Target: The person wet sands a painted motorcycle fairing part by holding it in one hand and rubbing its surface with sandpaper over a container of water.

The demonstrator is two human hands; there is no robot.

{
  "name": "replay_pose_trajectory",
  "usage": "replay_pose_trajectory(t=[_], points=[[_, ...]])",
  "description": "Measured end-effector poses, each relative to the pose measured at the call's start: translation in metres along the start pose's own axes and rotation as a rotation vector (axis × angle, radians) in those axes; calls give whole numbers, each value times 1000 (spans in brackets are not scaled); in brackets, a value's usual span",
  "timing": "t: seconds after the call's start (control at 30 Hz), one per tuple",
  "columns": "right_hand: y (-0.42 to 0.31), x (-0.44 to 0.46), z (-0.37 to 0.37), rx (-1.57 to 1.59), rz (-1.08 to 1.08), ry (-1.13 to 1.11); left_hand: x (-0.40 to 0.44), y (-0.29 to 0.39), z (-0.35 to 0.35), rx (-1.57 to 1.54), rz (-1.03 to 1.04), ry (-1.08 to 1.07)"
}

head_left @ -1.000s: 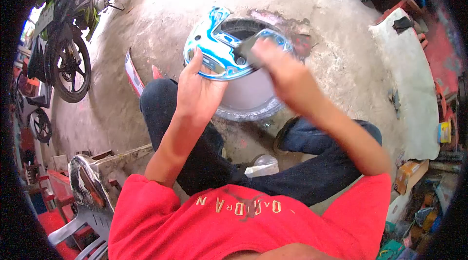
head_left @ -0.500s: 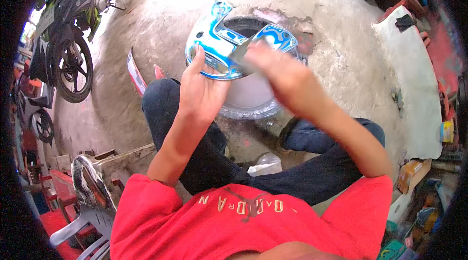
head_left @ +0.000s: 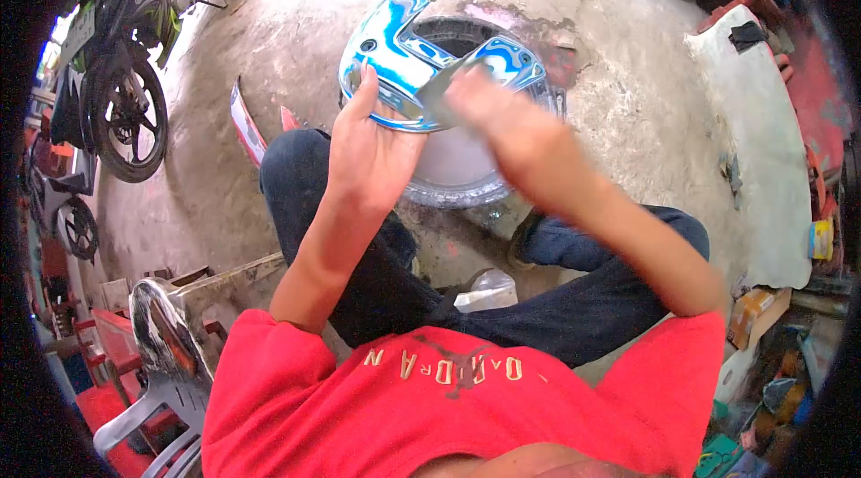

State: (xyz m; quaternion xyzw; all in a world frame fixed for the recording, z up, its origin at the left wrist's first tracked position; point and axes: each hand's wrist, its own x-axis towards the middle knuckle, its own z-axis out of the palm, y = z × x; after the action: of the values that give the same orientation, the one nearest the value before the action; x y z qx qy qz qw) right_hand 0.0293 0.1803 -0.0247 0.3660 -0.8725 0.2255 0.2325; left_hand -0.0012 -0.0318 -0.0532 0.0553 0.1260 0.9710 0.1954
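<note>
My left hand [head_left: 370, 151] holds a glossy blue-and-white motorcycle fairing panel [head_left: 387, 55] from below, its thumb over the near left edge. The panel has a notch on its far side and a small dark hole. Against its near part my right hand [head_left: 516, 124] presses a grey sheet of sandpaper [head_left: 437, 99]; motion blurs these fingers. Beneath the panel sits a round tub [head_left: 453, 198] of cloudy liquid, partly hidden by the panel and my hands.
Red-and-white trim pieces [head_left: 243, 124] lie on the concrete left of the tub. A motorcycle [head_left: 126, 110] stands at the far left. Near my left elbow is a grey plastic chair [head_left: 170, 370]. A long white panel [head_left: 762, 155] lies at right, near a cardboard box [head_left: 756, 317].
The panel and both hands sit slightly higher in view. My right hand has shifted a little left with the sandpaper, still against the panel.
</note>
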Motion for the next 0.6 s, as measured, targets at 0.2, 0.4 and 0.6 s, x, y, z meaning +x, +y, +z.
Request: replay_pose_trajectory(t=[0.2,0.4,0.6], points=[[45,9,-7,-93,230,-3,-3,-12,29,39,112,188],[-2,0,-3,-26,-167,-94,3,-3,-12,-21,-95,-161],[23,-3,4,-56,84,-67,7,-17,18,52,7,91]])
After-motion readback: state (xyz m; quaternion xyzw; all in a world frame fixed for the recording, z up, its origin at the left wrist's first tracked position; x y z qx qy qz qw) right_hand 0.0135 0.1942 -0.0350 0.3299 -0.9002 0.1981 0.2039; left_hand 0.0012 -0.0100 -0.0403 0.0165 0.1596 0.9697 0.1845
